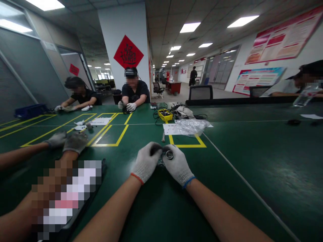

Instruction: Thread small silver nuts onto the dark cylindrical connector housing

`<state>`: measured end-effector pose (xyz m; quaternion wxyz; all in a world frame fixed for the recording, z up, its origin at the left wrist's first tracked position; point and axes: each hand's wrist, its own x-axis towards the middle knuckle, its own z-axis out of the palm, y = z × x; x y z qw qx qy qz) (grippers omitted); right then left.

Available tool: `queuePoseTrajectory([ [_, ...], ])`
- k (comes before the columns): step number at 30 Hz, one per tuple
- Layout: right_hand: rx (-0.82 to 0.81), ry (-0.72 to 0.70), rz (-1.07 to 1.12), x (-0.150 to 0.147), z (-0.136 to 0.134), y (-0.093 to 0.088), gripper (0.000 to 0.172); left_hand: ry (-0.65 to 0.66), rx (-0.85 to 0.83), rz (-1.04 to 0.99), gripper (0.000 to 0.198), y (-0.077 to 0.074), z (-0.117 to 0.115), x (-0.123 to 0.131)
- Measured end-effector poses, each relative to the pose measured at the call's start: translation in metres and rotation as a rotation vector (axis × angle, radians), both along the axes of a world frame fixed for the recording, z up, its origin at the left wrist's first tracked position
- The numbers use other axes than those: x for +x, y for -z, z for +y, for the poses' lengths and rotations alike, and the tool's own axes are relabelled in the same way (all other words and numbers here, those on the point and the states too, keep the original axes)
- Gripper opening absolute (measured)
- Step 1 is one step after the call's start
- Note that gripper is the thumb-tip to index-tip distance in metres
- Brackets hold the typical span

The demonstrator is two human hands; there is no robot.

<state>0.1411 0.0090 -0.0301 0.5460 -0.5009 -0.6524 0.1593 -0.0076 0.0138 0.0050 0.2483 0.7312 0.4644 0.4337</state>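
My left hand [147,162], in a white knit glove with an orange cuff, is closed, its fingertips meeting those of the other hand. Whatever it pinches is hidden in dark shadow between the fingers. A blue-cuffed white glove covers my right hand [179,165], which is closed around a small round metal part [169,154] with a ring-shaped open end facing me. Just below the fingertips, several small shiny metal pieces [160,163] lie on the green table [161,208]; their kind is too small to tell.
Beyond my hands are a short rod-like piece [163,136], a clear plastic bag [193,126] on paper, and a yellow box [165,115] among cables. At left, a co-worker's gloved hands [75,143] work close by, near a dark-edged tray [103,168]. Other people sit across the table.
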Motion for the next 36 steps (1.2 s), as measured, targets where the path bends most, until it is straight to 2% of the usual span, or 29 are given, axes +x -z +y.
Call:
queuePoseTrajectory([
  [7,-0.041,0.001,0.016,-0.002,0.001,0.0,0.018,0.114,-0.056,-0.212,0.016,-0.005,-0.006,0.005],
  [12,-0.046,-0.048,-0.027,0.0,0.0,0.0,0.021,0.171,-0.044,-0.148,0.012,-0.008,-0.013,0.007],
  [16,-0.034,-0.092,-0.059,0.002,-0.002,-0.003,0.016,0.14,0.015,-0.109,0.012,-0.005,-0.014,0.011],
  [23,-0.029,-0.115,-0.08,-0.001,-0.002,-0.004,0.017,0.063,-0.039,-0.121,0.008,0.003,-0.011,0.015],
  [31,0.005,-0.062,-0.097,-0.003,-0.002,0.0,0.026,-0.018,-0.136,-0.129,0.006,-0.002,-0.014,0.019],
  [36,0.034,-0.033,-0.151,-0.006,-0.002,0.001,0.03,-0.036,-0.138,-0.086,0.008,-0.003,-0.017,0.019],
])
